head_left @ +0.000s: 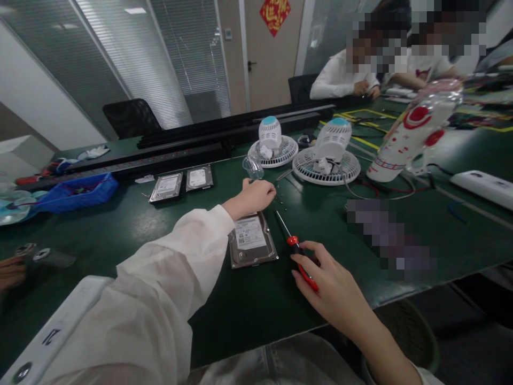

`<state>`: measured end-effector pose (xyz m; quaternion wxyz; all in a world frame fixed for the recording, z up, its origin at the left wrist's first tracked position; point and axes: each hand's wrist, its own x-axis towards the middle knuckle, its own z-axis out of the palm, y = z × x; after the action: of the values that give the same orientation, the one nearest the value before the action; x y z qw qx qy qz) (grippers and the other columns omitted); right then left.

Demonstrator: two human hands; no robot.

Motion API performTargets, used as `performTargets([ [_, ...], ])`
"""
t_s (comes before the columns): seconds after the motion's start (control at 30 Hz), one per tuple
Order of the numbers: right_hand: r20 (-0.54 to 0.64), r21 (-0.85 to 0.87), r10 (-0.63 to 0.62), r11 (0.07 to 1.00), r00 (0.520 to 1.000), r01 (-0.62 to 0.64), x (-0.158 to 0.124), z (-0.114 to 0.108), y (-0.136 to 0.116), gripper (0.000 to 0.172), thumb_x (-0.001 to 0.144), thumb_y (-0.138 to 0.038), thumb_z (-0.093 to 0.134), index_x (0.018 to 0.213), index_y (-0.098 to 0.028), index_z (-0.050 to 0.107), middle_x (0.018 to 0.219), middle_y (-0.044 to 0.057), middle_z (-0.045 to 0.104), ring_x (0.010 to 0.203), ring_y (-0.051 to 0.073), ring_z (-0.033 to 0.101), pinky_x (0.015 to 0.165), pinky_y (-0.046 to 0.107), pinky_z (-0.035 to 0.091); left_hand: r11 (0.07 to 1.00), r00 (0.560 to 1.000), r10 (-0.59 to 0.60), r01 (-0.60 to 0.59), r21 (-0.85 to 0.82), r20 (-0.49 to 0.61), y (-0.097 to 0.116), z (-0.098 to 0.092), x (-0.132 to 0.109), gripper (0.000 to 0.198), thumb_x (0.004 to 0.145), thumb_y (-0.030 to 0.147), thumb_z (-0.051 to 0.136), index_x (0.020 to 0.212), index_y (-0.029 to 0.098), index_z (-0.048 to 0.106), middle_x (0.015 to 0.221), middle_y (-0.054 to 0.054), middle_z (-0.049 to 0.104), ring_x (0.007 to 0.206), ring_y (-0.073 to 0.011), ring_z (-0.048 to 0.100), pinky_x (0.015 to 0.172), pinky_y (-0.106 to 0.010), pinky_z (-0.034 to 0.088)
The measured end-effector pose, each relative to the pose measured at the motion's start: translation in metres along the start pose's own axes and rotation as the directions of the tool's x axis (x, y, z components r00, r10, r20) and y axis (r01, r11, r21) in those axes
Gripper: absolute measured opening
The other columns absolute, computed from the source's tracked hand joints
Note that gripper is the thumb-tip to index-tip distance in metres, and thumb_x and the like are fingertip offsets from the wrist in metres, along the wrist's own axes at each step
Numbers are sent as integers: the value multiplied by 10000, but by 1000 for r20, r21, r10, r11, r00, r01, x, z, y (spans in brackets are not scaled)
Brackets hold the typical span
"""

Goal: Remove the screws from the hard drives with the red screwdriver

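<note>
A hard drive lies label side up on the green table, with my left hand reaching over its far end. The fingers of that hand are curled together just beside several tiny screws; whatever they may hold is hidden. To the right of the drive, my right hand is wrapped round a screwdriver with a red and black handle. Its metal shaft points forward and left, towards the screws. Behind my left hand a clear plastic cup stands close by.
Two more hard drives, a left one and a right one, lie farther back. Beyond are two white fans, a large bottle and a blue tray. Another person's hand is at the left edge.
</note>
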<state>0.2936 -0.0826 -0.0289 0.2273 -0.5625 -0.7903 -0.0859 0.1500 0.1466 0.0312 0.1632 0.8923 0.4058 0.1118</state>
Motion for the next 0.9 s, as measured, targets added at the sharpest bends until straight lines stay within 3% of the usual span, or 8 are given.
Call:
performTargets([
  [0.13, -39, -85, 99, 991, 994, -102, -1, 1, -2, 480, 932, -369, 638, 1344, -151, 526, 1159, 149, 622, 783, 208, 721, 614, 330, 619, 990, 991, -71, 56, -128, -116, -3, -21, -27, 308, 990, 229, 472, 1145, 190, 736, 1258, -96, 737, 1230, -294, 626, 1116, -491, 365],
  [0.2, -64, -136, 157, 977, 986, -164, -1, 2, -2, 529, 891, -457, 686, 1279, -130, 539, 1018, 111, 660, 717, 225, 717, 557, 337, 597, 878, 977, -156, 70, -474, -144, -3, -30, -49, 285, 958, 167, 495, 1095, 156, 744, 1162, -99, 762, 1145, -250, 664, 1085, -433, 433],
  [0.27, -81, -168, 165, 970, 983, -176, -1, 3, -1, 411, 894, -454, 680, 1151, -156, 564, 876, 63, 685, 682, 239, 717, 517, 338, 565, 593, 965, -263, 147, -792, -18, -1, -36, -75, 267, 966, 170, 502, 1085, 142, 739, 1140, -106, 759, 1093, -226, 682, 1050, -421, 485],
  [0.37, -124, -176, 150, 969, 981, -171, -2, 3, 2, 239, 941, -405, 610, 1056, -199, 568, 793, 31, 705, 657, 235, 718, 485, 319, 512, 107, 925, -302, 274, -956, 231, 0, -38, -114, 238, 983, 200, 519, 1077, 162, 734, 1186, -106, 742, 1072, -206, 687, 1014, -395, 529],
  [0.5, -199, -139, 173, 969, 965, -203, -1, 0, 8, 277, 969, -475, 550, 1007, -202, 583, 842, 70, 733, 692, 246, 725, 513, 320, 478, -217, 860, -334, 327, -920, 385, -3, -33, -150, 294, 1010, 220, 435, 1017, 174, 725, 1176, -100, 735, 990, -185, 693, 977, -354, 542],
  [0.67, -290, -115, 126, 979, 949, -165, 15, -17, 26, 343, 964, -491, 575, 1098, -181, 638, 917, 107, 748, 796, 259, 737, 606, 330, 499, -363, 865, -323, 261, -895, 383, -8, -26, -173, 334, 1013, 252, 397, 981, 171, 720, 1098, -91, 740, 883, -164, 684, 925, -331, 544],
  [0.83, -385, -199, -39, 979, 922, -42, 46, -47, 42, 331, 940, -438, 639, 1120, -161, 663, 975, 137, 756, 878, 236, 740, 721, 323, 546, -392, 882, -291, 245, -887, 372, -12, -21, -181, 317, 1007, 261, 415, 995, 176, 720, 1061, -85, 745, 919, -173, 688, 948, -343, 532],
  [0.9, -403, -191, -8, 979, 915, -76, 58, -60, 45, 379, 926, -456, 654, 1159, -156, 666, 1080, 154, 749, 979, 245, 737, 820, 341, 557, -386, 890, -279, 239, -891, 360, -14, -18, -183, 322, 1011, 284, 418, 1006, 175, 721, 1055, -88, 741, 912, -175, 683, 934, -340, 535],
])
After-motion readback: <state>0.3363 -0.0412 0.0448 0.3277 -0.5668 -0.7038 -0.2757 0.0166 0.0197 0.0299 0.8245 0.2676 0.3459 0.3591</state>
